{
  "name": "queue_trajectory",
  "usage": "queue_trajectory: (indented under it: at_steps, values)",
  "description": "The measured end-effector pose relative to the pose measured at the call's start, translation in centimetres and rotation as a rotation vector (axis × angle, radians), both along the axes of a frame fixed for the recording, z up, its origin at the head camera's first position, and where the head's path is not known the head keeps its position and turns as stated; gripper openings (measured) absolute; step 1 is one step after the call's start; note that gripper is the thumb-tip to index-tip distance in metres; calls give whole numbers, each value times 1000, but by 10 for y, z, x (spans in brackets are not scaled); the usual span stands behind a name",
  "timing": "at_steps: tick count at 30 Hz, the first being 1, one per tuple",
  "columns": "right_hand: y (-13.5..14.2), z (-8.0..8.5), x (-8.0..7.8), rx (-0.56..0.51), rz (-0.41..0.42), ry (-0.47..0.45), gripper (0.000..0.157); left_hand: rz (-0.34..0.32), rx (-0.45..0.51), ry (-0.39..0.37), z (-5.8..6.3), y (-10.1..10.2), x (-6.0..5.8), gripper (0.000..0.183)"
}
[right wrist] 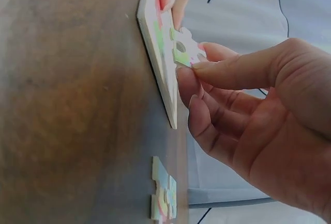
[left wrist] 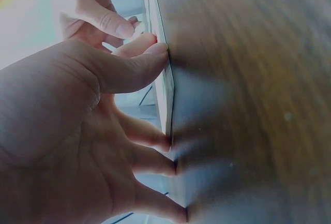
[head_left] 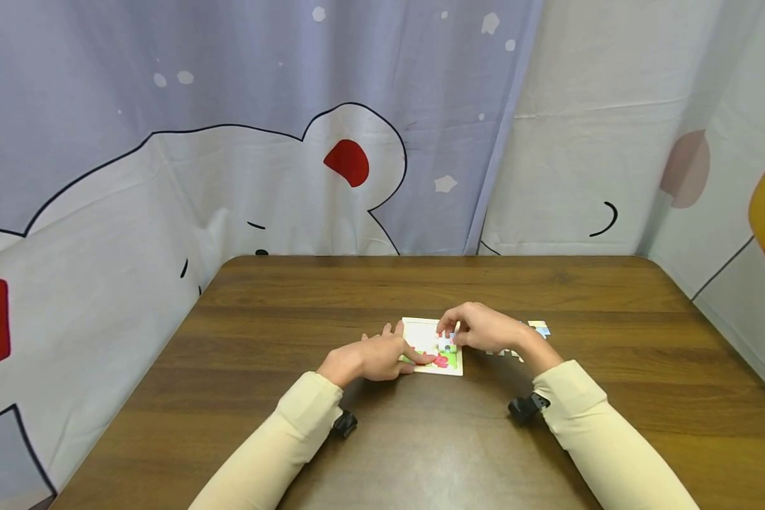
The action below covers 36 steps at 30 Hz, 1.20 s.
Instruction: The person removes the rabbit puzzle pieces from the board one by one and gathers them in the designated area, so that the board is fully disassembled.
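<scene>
A white-framed jigsaw board [head_left: 419, 331] lies on the table, with green and pink pieces along its near side. My left hand [head_left: 377, 355] rests over its left part, index finger extended onto the pieces. In the left wrist view, the left thumb [left wrist: 139, 71] lies at the board's edge while other fingertips touch down beside it. My right hand [head_left: 491, 329] pinches a jigsaw piece [right wrist: 182, 49] between thumb and fingers. That piece, green and white with a dark round spot, is tilted close over the board's right part.
Loose jigsaw pieces [head_left: 539, 327] lie right of the board, partly hidden behind the right hand and forearm. In the right wrist view, several pieces [right wrist: 163, 190] sit on the wooden table [head_left: 293, 297]. A printed curtain [head_left: 261, 177] hangs behind the table's far edge.
</scene>
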State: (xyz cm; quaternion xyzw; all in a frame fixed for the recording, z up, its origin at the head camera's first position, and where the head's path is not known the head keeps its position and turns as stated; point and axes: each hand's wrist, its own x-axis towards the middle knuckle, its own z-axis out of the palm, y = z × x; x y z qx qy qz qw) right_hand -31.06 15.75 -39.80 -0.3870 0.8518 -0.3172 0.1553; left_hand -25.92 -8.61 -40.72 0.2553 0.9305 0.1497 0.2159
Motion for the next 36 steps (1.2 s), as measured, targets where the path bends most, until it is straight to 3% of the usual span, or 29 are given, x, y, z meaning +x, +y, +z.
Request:
queue_trajectory:
  at_steps: [12, 20, 28, 36]
  values:
    - [18, 4, -2, -15, -15, -37, 24, 3, 2, 0, -1, -2, 0, 43]
    - [49, 5, 0, -33, -62, -74, 24, 5, 13, 1, -2, -4, 2, 44]
    - [83, 4, 4, -14, -119, -45, 22, 3, 14, 7, -3, -3, 1, 43]
    - [112, 11, 6, 12, -102, -13, 21, 1, 21, -2, -2, -1, 0, 44]
